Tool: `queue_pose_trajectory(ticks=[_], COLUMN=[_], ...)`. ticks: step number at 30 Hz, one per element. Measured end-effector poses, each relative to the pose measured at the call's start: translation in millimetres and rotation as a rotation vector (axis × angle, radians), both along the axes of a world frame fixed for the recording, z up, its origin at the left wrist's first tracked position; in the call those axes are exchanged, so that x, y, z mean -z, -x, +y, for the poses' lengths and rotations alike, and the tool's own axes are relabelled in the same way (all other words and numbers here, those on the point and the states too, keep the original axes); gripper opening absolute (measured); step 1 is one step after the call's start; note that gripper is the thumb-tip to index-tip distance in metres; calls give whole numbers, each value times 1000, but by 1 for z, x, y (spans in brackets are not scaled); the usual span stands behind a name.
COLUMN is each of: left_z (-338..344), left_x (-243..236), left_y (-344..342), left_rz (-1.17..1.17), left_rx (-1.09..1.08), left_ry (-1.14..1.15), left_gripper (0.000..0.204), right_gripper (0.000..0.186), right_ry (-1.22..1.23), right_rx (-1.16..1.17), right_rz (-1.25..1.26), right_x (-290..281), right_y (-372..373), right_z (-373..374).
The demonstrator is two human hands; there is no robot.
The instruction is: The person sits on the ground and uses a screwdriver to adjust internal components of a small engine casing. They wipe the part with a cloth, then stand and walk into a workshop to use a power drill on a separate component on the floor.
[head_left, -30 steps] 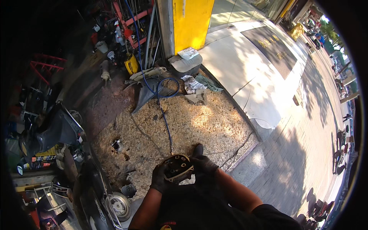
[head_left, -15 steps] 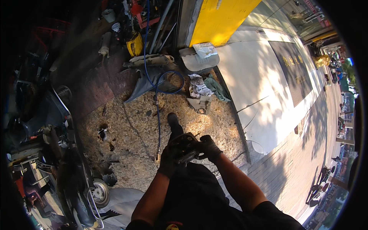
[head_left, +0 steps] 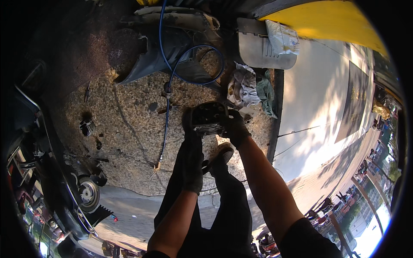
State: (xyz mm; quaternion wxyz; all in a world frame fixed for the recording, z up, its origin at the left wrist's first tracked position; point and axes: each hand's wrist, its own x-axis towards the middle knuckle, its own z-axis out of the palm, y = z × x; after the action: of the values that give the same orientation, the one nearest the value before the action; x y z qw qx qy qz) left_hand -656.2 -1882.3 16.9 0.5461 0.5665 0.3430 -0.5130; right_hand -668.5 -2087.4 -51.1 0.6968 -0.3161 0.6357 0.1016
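Note:
Both my hands wear dark gloves. My right hand (head_left: 237, 127) grips a dark finned engine part (head_left: 209, 117) by its right side. Its hollow, dark-walled inside faces up, and light metal fins run along the edge nearer me. Just below the part is my left hand (head_left: 192, 165), in front of my dark trouser leg. Its fingers stretch forward and the thumb stands apart; it seems to hold nothing. Dark glove against dark cloth makes the fingertips hard to make out, and I cannot tell whether they touch the part.
A blue hose (head_left: 167, 124) loops over the pebbled floor. Crumpled rags (head_left: 244, 88) lie beyond the part, near a grey panel (head_left: 262, 49) and a dark curved fairing (head_left: 155, 58). A scooter wheel (head_left: 88, 193) stands at the left.
The view has shifted as I step forward. My right hand has carried the engine part farther ahead. The left hand has come off it and drawn back below it.

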Motion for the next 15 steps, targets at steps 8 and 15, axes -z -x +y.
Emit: queue_pose_trajectory(ticks=[8,15], left_z=[-30,-40], left_x=[77,79], left_y=[12,-5], left_rz=[135,169], left_rx=[67,-2], left_ry=[1,-42], left_gripper=[67,64], right_gripper=[37,38], right_ry=[-125,-230], right_rx=[34,140], right_rz=[-93,-186], right_x=[194,242], right_y=[-108,-135], right_z=[-59,-65])
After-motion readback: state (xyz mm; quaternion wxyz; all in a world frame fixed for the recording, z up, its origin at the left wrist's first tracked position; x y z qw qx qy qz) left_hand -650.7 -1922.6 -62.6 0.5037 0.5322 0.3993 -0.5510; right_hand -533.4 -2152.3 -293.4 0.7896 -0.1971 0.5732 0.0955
